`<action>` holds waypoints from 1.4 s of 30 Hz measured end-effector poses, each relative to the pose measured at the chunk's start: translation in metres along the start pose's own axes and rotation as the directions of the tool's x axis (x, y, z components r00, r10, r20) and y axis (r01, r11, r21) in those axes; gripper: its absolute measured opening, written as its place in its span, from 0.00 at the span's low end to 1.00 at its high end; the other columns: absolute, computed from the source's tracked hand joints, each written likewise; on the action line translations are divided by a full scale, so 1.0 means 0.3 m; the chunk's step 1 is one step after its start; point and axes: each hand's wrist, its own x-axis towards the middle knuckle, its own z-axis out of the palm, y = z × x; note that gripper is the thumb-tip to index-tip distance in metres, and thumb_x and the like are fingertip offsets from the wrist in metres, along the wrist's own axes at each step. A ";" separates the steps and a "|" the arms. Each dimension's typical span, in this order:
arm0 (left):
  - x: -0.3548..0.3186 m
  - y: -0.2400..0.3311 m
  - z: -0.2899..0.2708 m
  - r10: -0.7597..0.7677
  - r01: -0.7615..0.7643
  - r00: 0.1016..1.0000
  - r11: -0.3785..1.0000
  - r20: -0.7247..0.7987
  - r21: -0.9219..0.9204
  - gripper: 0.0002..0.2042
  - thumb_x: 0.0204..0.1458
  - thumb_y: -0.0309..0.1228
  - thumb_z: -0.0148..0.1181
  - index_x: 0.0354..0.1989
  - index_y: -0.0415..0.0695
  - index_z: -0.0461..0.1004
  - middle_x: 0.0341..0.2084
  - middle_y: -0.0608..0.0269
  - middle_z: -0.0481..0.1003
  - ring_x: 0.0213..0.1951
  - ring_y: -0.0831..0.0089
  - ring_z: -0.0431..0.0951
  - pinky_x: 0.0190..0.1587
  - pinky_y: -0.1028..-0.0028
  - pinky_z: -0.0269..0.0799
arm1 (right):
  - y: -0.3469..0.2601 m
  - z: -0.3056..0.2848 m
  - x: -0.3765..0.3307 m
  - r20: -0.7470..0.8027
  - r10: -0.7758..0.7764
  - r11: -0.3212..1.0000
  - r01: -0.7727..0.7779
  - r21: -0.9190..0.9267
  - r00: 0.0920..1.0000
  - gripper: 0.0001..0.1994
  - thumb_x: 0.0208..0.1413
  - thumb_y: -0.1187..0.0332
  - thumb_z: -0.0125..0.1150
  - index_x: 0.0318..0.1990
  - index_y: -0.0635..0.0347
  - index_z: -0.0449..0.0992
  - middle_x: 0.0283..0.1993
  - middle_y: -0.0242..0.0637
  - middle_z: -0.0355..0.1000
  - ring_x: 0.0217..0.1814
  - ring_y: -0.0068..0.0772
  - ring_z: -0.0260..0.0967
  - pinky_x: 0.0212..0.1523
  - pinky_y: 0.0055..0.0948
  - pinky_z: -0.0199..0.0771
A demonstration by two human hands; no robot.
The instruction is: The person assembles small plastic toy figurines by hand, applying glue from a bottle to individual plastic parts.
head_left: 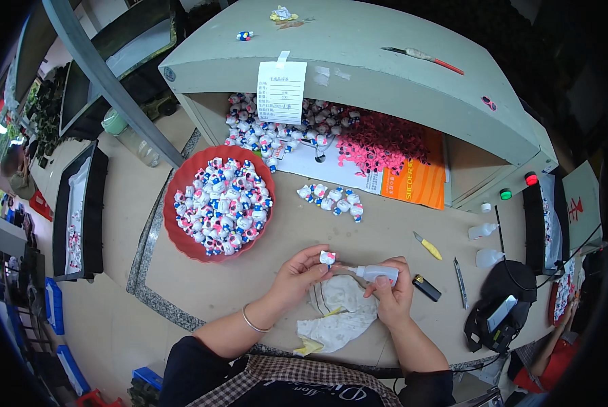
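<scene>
Between the thumb and fingers of my left hand (297, 273) is a small white figurine head (328, 258) with a pink detail. My right hand (393, 295) grips a small translucent squeeze bottle (377, 274), its thin nozzle pointing left at the figurine. Whether the tip touches the figurine I cannot tell. A crumpled white cloth (341, 312) with yellow edges lies on the table beneath both hands. Several white and blue figurines (334, 201) lie loose beyond them. To the left, a red scalloped bowl (173, 224) is heaped with white, blue and pink figurines.
A grey shelf (385, 41) spans the back, with figurines and pink pieces (378, 146) under it. At the right lie a yellow-handled knife (427, 245), a black lighter (426, 287), a metal blade tool (461, 283), small bottles (488, 258) and a black cap (501, 305).
</scene>
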 end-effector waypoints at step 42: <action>-0.006 0.005 0.013 0.015 -0.014 0.998 1.000 -0.063 0.020 0.17 0.49 0.20 0.50 0.50 0.42 0.63 0.42 0.59 0.70 0.44 0.70 0.71 0.45 0.76 0.68 | 0.039 -0.005 -0.002 0.014 -0.215 0.900 0.204 -0.386 0.976 0.07 0.51 0.73 0.49 0.35 0.68 0.60 0.33 0.42 0.54 0.18 0.22 0.62 0.16 0.18 0.64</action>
